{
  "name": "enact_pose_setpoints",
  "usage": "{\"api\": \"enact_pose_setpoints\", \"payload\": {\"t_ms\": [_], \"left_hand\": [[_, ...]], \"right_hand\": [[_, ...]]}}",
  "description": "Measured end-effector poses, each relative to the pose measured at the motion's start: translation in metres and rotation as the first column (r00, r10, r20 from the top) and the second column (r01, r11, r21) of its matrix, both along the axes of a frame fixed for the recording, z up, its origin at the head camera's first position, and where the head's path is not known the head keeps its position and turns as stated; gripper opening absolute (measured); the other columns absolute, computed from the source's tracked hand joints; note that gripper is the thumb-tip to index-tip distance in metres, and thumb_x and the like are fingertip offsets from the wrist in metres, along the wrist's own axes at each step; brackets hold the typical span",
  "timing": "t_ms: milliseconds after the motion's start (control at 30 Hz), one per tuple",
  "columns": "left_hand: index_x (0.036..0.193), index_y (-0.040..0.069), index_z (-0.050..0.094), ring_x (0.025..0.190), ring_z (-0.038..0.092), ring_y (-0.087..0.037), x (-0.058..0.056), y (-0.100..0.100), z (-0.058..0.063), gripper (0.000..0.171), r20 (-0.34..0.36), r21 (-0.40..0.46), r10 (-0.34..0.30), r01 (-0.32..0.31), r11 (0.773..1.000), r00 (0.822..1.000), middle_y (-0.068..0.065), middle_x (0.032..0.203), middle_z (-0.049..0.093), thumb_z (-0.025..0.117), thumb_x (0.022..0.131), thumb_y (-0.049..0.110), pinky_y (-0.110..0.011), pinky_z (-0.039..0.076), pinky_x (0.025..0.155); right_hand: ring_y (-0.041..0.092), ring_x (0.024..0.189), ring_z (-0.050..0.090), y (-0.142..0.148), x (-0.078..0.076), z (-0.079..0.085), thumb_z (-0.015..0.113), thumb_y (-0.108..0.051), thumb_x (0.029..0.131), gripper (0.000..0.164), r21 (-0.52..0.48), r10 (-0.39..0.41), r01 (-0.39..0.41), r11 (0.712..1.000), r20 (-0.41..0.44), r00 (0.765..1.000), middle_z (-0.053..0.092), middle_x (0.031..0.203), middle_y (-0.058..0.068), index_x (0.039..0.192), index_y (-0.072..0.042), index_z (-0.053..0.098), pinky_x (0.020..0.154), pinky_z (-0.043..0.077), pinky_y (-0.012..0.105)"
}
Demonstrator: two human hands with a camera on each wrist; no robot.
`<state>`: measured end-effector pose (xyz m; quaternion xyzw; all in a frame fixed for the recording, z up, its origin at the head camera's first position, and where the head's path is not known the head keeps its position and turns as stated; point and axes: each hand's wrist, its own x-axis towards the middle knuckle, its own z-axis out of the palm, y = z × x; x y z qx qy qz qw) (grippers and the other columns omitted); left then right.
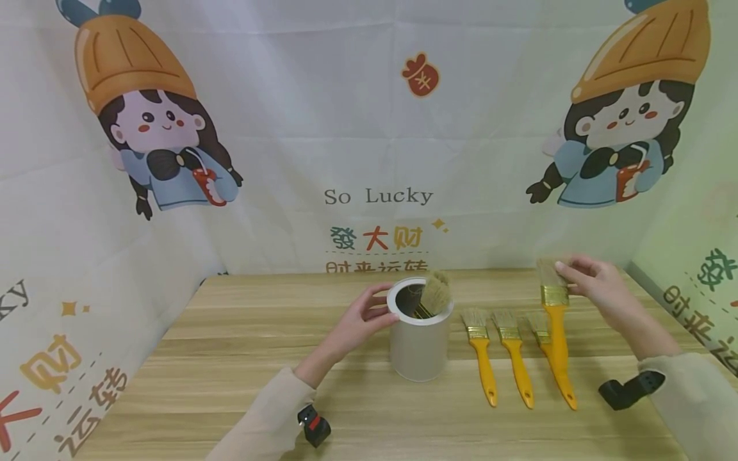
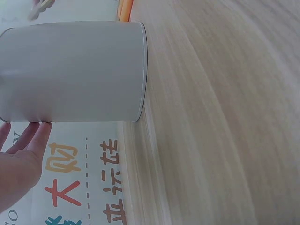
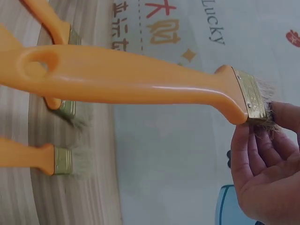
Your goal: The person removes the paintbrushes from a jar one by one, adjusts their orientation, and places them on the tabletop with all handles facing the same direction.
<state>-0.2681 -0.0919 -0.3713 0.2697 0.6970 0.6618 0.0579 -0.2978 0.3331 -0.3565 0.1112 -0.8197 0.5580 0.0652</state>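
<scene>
My left hand (image 1: 362, 320) grips the upper side of a light grey can (image 1: 419, 352), with its fingers and thumb at the rim. In the left wrist view, fingertips touch the can's wall, and its base stands on the table. Brush bristles (image 1: 436, 293) stick up out of the can's mouth, over gold ferrules. My right hand (image 1: 594, 282) pinches a yellow-handled paintbrush (image 1: 556, 326) by its bristles, handle hanging down. Beneath it lies another paintbrush (image 1: 541, 328), partly covered in the head view. In the right wrist view the held brush's handle (image 3: 140, 77) crosses above the others.
Two more yellow paintbrushes, one nearer the can (image 1: 483, 362) and one beside it (image 1: 517, 368), lie on the wooden table (image 1: 230, 358) with bristles pointing away. A printed cloth (image 1: 277, 224) hangs behind the table and at both sides.
</scene>
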Motion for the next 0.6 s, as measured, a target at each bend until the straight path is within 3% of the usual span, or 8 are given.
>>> {"api": "enact_pose_setpoints", "payload": {"t_ms": [100,200,267,333,500,600], "left_hand": [[0.128,0.006,0.039,0.11,0.046,-0.033,0.0,0.0,0.0,0.052,0.006,0.002,0.001,-0.001,1.0,1.0,-0.02,0.122,0.044,0.061,0.082,0.001,-0.035,0.043,0.086],[0.128,0.006,0.038,0.11,0.045,-0.033,-0.001,-0.001,0.0,0.052,0.008,0.001,-0.001,0.001,1.0,1.0,-0.02,0.123,0.043,0.062,0.082,0.003,-0.035,0.043,0.086],[0.128,0.006,0.038,0.11,0.045,-0.033,-0.001,-0.001,-0.001,0.052,0.009,0.0,-0.002,0.002,1.0,1.0,-0.02,0.123,0.043,0.062,0.082,0.003,-0.035,0.043,0.087],[0.128,0.006,0.038,0.11,0.045,-0.033,-0.001,-0.001,-0.001,0.052,0.008,-0.002,0.0,0.0,1.0,1.0,-0.02,0.124,0.043,0.062,0.082,0.004,-0.035,0.043,0.087],[0.128,0.006,0.038,0.11,0.045,-0.033,-0.001,-0.001,-0.001,0.052,0.003,-0.003,-0.001,0.001,1.0,1.0,-0.02,0.123,0.043,0.062,0.082,0.003,-0.035,0.042,0.087],[0.128,0.006,0.039,0.11,0.046,-0.033,-0.001,-0.001,-0.001,0.052,0.001,-0.007,0.001,-0.001,1.0,1.0,-0.019,0.123,0.043,0.062,0.082,0.002,-0.035,0.042,0.087]], "right_hand": [[0.013,0.086,0.052,0.004,0.0,-0.001,0.049,-0.032,0.09,0.042,0.047,-0.001,-0.001,0.999,0.039,0.999,0.052,0.104,0.008,0.116,0.001,0.049,0.071,0.049,0.029],[0.006,0.087,0.049,-0.008,0.017,0.016,0.046,-0.037,0.091,0.054,0.131,-0.003,-0.009,0.991,0.095,0.995,0.046,0.11,0.012,0.121,0.008,0.04,0.075,0.048,0.028],[0.0,0.085,0.047,-0.015,0.027,0.024,0.043,-0.035,0.092,0.056,0.166,-0.012,-0.008,0.986,0.118,0.993,0.044,0.114,0.017,0.123,0.011,0.035,0.074,0.047,0.024],[-0.002,0.086,0.046,-0.018,0.033,0.029,0.04,-0.035,0.094,0.057,0.193,-0.007,-0.021,0.981,0.143,0.99,0.04,0.118,0.022,0.125,0.013,0.031,0.078,0.047,0.027],[0.017,0.099,0.045,-0.015,0.036,0.029,0.037,-0.036,0.094,0.06,0.219,0.015,-0.055,0.974,0.18,0.984,0.033,0.125,0.029,0.127,0.013,0.028,0.087,0.04,0.043],[0.016,0.095,0.048,-0.011,0.033,0.023,0.038,-0.035,0.094,0.058,0.23,0.019,-0.061,0.971,0.182,0.983,0.038,0.12,0.028,0.124,0.014,0.031,0.083,0.042,0.039]]}}
